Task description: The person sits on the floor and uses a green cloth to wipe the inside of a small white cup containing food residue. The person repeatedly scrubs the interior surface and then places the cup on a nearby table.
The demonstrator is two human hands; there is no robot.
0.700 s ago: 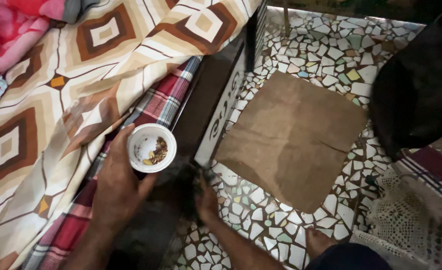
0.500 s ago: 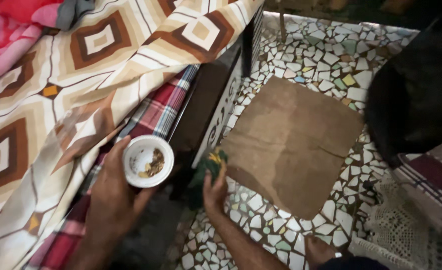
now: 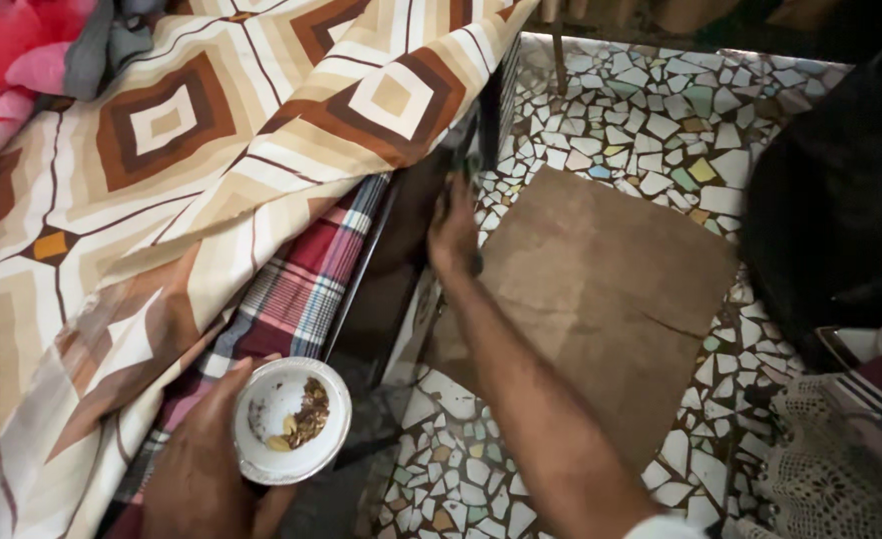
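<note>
Hands: left hand [image 3: 197, 469] cups the white bowl [image 3: 291, 419] of seeds; right hand [image 3: 453, 235] has lifted, gripping something dark beside the bed frame [image 3: 401, 240].

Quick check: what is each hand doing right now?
Left hand: holds a white bowl of scraps.
Right hand: at the dark bed frame; grip cannot be told.

We see a mosaic floor [image 3: 651, 120] of broken tiles, a brown mat [image 3: 611, 279] on it, and a bed [image 3: 401, 240] under patterned sheets [image 3: 162, 170].
</note>
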